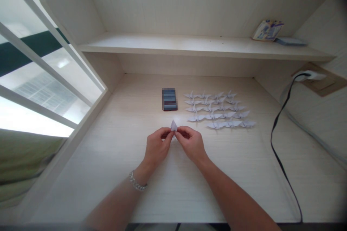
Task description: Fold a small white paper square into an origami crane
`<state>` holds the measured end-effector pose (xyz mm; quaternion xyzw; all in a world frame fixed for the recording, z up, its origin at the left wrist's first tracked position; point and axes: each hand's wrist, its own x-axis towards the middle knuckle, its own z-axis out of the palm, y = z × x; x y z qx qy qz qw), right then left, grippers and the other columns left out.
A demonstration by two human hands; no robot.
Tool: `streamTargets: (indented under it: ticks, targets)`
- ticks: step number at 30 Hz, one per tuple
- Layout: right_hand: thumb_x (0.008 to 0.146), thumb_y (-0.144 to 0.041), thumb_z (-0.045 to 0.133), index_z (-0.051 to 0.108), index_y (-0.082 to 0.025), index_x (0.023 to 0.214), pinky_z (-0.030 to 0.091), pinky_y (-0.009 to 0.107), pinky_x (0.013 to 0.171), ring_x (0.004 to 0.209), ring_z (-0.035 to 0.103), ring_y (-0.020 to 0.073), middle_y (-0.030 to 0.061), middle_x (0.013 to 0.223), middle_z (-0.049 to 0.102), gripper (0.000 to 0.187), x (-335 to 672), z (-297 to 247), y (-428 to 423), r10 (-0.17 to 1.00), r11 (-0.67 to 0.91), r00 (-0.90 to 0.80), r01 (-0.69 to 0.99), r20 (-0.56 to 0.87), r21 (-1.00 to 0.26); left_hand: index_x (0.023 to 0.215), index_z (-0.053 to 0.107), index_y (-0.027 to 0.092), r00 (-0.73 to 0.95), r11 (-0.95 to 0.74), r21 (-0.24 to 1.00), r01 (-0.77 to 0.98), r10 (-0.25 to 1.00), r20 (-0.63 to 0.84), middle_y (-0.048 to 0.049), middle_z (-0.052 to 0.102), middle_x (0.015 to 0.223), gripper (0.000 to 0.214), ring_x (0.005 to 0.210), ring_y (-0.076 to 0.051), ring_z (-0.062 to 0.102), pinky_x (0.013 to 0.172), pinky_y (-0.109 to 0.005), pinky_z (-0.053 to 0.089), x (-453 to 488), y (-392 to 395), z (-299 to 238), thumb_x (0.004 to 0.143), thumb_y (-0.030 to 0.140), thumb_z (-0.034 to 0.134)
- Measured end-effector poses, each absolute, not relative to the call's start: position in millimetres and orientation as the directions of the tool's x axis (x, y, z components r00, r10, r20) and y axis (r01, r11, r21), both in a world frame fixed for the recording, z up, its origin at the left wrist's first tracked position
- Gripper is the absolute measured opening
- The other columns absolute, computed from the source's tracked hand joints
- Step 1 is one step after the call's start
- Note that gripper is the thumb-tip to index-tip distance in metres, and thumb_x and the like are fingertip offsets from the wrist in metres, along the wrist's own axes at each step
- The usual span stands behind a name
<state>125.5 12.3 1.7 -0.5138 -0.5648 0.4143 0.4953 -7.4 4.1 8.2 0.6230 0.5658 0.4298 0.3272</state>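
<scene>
Between my two hands is a small white folded paper [174,125], its pointed tip facing away from me. My left hand [159,145] pinches its lower left side with thumb and forefinger. From the other side, my right hand [191,143] pinches it the same way, and the thumbs nearly meet. The fingertips hide the paper's lower part. To the right, several white paper cranes [217,110] stand in rows on the desk. A dark phone-like rectangle [169,99], its face blurred, lies just beyond my hands.
The pale wooden desk [108,173] has a raised shelf [168,45] along its back, holding a colourful packet [268,30] and a flat bluish item [291,41]. A black cable [273,140] runs down the right side from a wall socket [322,78]. White rails [40,57] border the left.
</scene>
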Motion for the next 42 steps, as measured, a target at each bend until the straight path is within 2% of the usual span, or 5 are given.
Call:
streamTargets:
  ticks: [7, 12, 21, 34, 42]
  targets:
    - [0.072, -0.021, 0.055, 0.065, -0.019, 0.078, 0.052, 0.028, 0.065, 0.067, 0.062, 0.0161, 0.0039, 0.076, 0.066, 0.012, 124, 4, 11, 0.964, 0.203, 0.085, 0.38, 0.252, -0.903, 0.091, 0.066, 0.019, 0.02, -0.21, 0.859, 0.467, 0.974, 0.227, -0.0062, 0.068, 0.09, 0.02, 0.079, -0.017, 0.064, 0.076, -0.029, 0.051, -4, 3, 5, 0.079, 0.028, 0.052]
    - [0.072, -0.021, 0.055, 0.065, -0.02, 0.076, 0.052, 0.028, 0.065, 0.065, 0.062, 0.0162, 0.0026, 0.072, 0.066, 0.011, 122, 4, 11, 0.961, 0.19, 0.107, 0.408, 0.254, -0.893, 0.092, 0.066, 0.02, 0.022, -0.227, 0.834, 0.503, 0.968, 0.251, -0.0056, 0.068, 0.089, 0.02, 0.079, -0.016, 0.063, 0.076, -0.029, 0.05, -3, 2, 5, 0.079, 0.027, 0.052]
    - [0.077, -0.026, 0.055, 0.069, -0.022, 0.088, 0.051, 0.031, 0.074, 0.079, 0.063, 0.0183, 0.0039, 0.086, 0.069, 0.019, 120, 5, 9, 0.973, 0.213, 0.046, 0.198, 0.226, -0.957, 0.091, 0.067, 0.021, -0.017, -0.275, 0.807, 0.523, 0.943, 0.332, -0.005, 0.067, 0.091, 0.019, 0.084, -0.017, 0.062, 0.08, -0.03, 0.049, -6, 5, 4, 0.08, 0.024, 0.053]
    - [0.063, -0.028, 0.072, 0.068, -0.016, 0.079, 0.05, 0.033, 0.073, 0.071, 0.062, 0.0169, 0.0034, 0.077, 0.069, 0.021, 128, -13, 24, 0.997, -0.05, 0.047, -0.327, -0.069, -0.944, 0.111, 0.06, 0.021, 0.13, -0.361, 0.838, 0.409, 0.932, 0.338, -0.0077, 0.056, 0.101, 0.033, 0.096, -0.016, 0.054, 0.086, -0.029, 0.045, 4, 0, 7, 0.083, 0.013, 0.045]
    - [0.068, -0.028, 0.067, 0.063, -0.018, 0.076, 0.051, 0.028, 0.068, 0.064, 0.059, 0.0121, -0.0007, 0.07, 0.064, 0.014, 127, -11, 24, 0.997, -0.067, 0.011, -0.341, -0.076, -0.937, 0.093, 0.064, 0.017, -0.035, -0.243, 0.914, 0.324, 0.963, 0.269, -0.005, 0.062, 0.087, 0.021, 0.073, -0.013, 0.06, 0.066, -0.025, 0.052, -2, 0, 7, 0.074, 0.027, 0.061]
